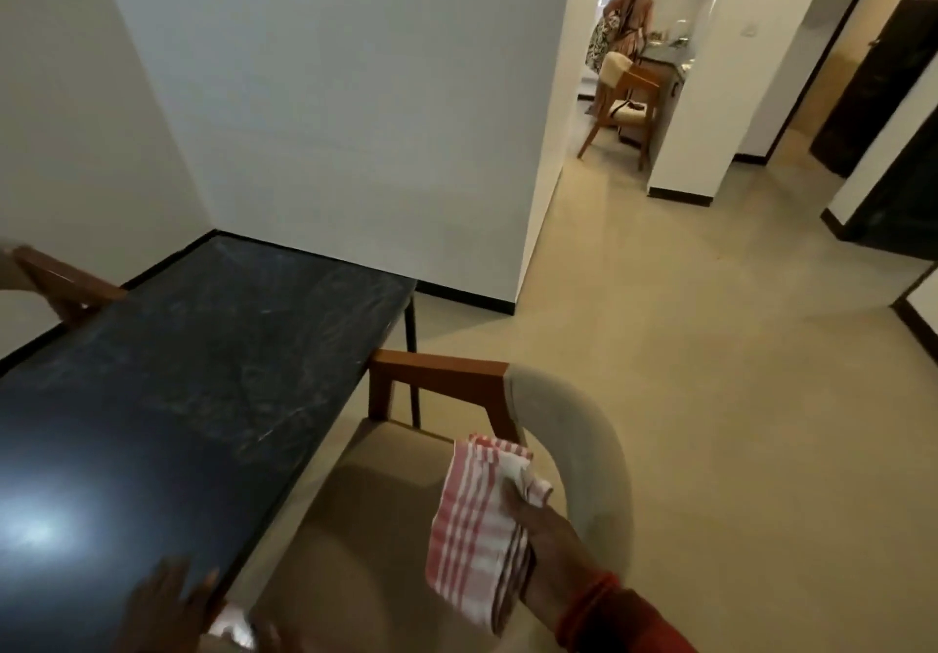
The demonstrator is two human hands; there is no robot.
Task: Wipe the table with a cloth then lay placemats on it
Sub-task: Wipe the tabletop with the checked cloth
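A long dark table (203, 373) with a glossy top runs from the lower left toward the wall corner, smeared with pale streaks. My right hand (545, 546) grips a folded red-and-white striped cloth (474, 525) above the seat of the chair beside the table. At the table's near edge my left hand (167, 601) rests on the top with its fingers spread flat. No placemats are in view.
A wooden armchair (436, 383) with a beige seat stands against the table's right side. Another chair's arm (61, 282) shows at the far left. Beige floor opens to the right. A person (627, 18) stands by a chair in the far doorway.
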